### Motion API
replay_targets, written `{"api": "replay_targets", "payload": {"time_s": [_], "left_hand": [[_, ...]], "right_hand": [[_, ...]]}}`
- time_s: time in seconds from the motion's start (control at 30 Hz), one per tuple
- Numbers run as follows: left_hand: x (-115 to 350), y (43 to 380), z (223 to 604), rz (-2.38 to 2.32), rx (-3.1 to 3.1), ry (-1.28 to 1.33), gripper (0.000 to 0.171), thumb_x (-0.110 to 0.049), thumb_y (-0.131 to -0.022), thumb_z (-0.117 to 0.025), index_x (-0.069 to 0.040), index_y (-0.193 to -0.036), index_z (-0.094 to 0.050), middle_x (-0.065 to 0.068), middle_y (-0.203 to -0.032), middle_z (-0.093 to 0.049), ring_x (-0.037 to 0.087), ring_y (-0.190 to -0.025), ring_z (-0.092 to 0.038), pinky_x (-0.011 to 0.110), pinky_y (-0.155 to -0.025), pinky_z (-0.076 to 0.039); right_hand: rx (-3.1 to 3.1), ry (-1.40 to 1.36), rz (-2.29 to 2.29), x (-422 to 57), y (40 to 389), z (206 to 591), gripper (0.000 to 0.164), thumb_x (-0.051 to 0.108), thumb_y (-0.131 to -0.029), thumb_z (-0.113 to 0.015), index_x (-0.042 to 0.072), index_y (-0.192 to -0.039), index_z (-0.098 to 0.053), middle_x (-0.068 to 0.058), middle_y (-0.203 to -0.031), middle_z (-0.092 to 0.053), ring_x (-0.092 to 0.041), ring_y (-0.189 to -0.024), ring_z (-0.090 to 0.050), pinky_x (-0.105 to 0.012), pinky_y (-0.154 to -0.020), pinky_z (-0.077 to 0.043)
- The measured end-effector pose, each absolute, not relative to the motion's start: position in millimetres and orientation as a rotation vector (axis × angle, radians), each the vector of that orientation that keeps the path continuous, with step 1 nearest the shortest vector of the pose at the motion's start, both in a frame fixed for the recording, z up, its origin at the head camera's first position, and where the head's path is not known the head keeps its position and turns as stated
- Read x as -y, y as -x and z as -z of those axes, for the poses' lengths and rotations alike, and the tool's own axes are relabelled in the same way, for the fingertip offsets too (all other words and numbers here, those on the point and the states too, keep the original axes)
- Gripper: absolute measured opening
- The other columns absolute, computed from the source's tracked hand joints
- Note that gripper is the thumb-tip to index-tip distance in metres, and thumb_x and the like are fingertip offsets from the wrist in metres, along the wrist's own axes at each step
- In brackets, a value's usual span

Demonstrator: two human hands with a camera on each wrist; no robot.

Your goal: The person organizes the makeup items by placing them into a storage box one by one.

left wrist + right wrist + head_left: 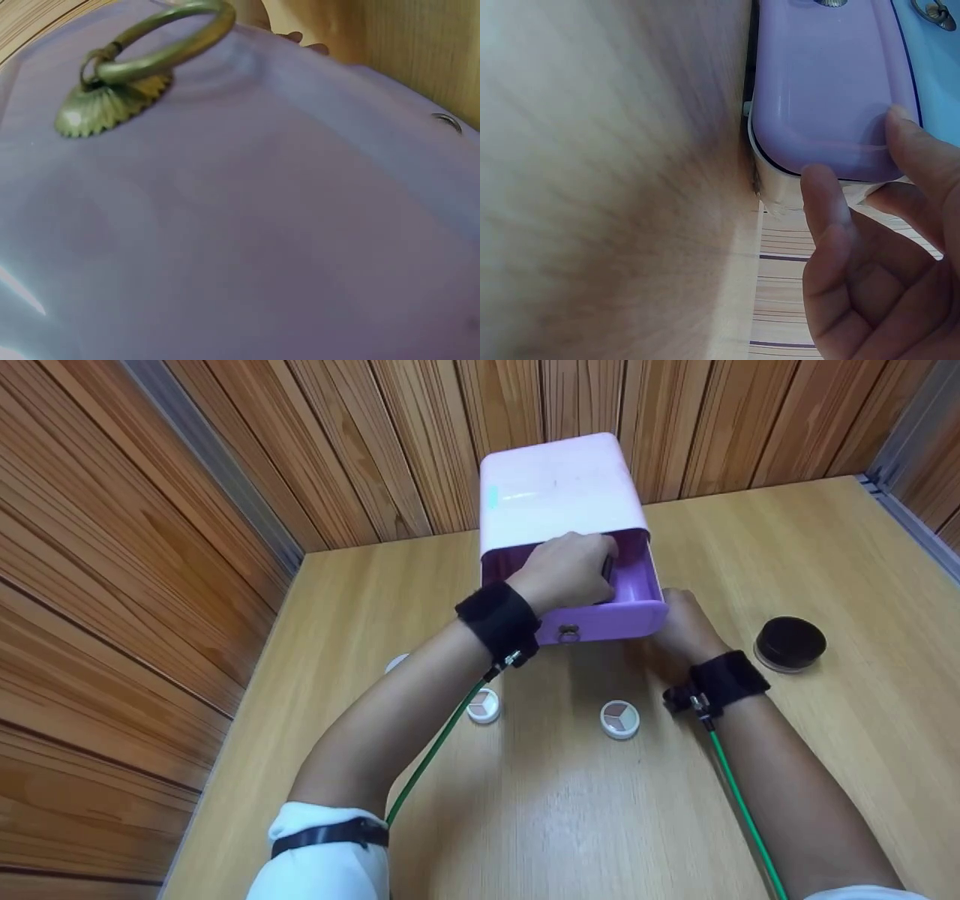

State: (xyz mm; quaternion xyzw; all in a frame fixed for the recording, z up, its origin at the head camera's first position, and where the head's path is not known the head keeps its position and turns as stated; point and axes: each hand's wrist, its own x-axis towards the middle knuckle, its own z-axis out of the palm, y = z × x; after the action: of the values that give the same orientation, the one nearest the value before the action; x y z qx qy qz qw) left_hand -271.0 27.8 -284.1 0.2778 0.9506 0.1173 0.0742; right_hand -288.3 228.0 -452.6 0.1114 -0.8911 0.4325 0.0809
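Observation:
A small drawer cabinet (559, 499) with a pale pink top stands at the back of the table, its purple top drawer (611, 622) pulled out. My left hand (566, 570) reaches into that drawer with fingers curled round a dark object (607, 571), mostly hidden by the hand. In the left wrist view the drawer's brass ring pull (169, 49) is close below the wrist. At the cabinet's right front corner, my right hand (889, 277) grips low down, thumb on a lower purple drawer front (825, 90) and index finger at its edge.
Two round white three-shade palettes (620, 720) (484, 706) lie on the table (570, 825) before the cabinet. A third white round item (396, 661) is partly behind the left forearm. A black-lidded round jar (790, 643) sits at right. Wood-panelled walls (420, 442) enclose the back.

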Motion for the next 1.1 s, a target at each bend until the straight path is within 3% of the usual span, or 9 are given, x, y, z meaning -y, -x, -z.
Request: {"api": "replay_targets", "payload": {"time_s": [0.57, 0.87, 1.1], "left_hand": [[-26.1, 270.4, 284.4, -0.328, -2.817, -0.834, 0.02, -0.019, -0.089, -0.065, -0.014, -0.108, -0.064, 0.0, -0.088, -0.061, 0.014, -0.078, -0.056, 0.025, -0.062, -0.039], [-24.3, 272.3, 285.9, -0.303, -2.782, -0.84, 0.004, -0.016, -0.09, -0.062, -0.012, -0.092, -0.062, 0.0, -0.075, -0.051, 0.015, -0.068, -0.051, 0.025, -0.057, -0.034], [-23.7, 273.8, 286.3, -0.264, -2.782, -0.827, 0.011, -0.016, -0.088, -0.063, -0.012, -0.08, -0.056, 0.0, -0.07, -0.046, 0.015, -0.064, -0.048, 0.025, -0.055, -0.033]], "right_hand": [[2.651, -0.334, -1.324, -227.1, 287.1, 451.1, 0.017, -0.003, -0.078, -0.058, 0.005, -0.065, -0.053, -0.007, -0.066, -0.053, -0.022, -0.06, -0.046, -0.029, -0.052, -0.041], [2.651, -0.353, -1.292, -227.3, 288.2, 452.5, 0.018, -0.001, -0.081, -0.058, 0.004, -0.064, -0.054, -0.006, -0.065, -0.053, -0.021, -0.06, -0.046, -0.031, -0.053, -0.042], [2.641, -0.398, -1.255, -228.1, 288.8, 453.0, 0.016, 0.002, -0.084, -0.059, 0.005, -0.068, -0.059, -0.005, -0.067, -0.055, -0.021, -0.062, -0.046, -0.03, -0.056, -0.042]]}}
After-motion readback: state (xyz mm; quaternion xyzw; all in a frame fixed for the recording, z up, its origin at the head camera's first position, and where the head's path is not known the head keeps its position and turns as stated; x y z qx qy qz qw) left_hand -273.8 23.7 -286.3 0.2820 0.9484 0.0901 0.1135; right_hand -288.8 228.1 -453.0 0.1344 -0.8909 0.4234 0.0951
